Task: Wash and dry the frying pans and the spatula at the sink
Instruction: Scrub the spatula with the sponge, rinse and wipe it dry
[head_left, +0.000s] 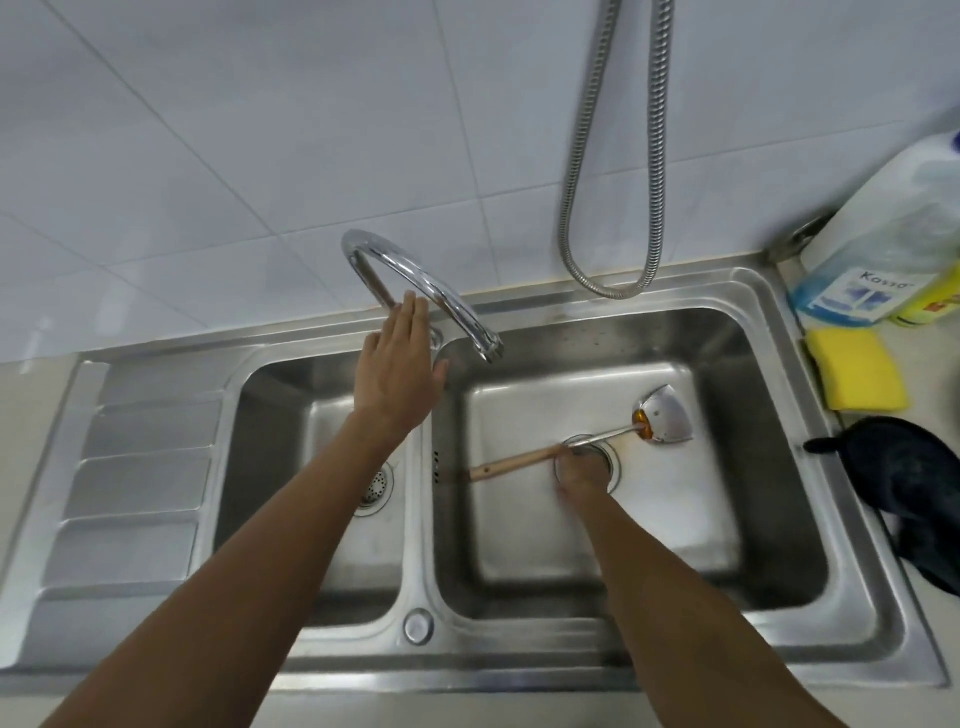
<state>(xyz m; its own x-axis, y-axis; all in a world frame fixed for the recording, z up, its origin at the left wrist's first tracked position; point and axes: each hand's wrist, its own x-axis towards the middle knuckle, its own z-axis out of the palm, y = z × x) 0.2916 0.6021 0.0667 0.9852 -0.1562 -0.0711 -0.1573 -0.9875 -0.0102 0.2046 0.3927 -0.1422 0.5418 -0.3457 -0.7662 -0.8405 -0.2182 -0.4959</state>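
My left hand (400, 371) flat, fingers spread loose, at faucet (415, 280) base, my right hand (582, 475) low in right sink (769, 353) basin, fingers wrapped on spatula (587, 444) shaft, blade near drain, sponge (854, 369) on counter (883, 415).

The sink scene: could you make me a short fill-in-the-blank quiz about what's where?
1. The spatula lies in the ____ basin of the sink.
2. The left hand reaches toward the ____.
3. The sponge on the counter is ____ in colour.
4. The right hand grips the spatula at its ____.

Missing words: right; faucet; yellow; handle
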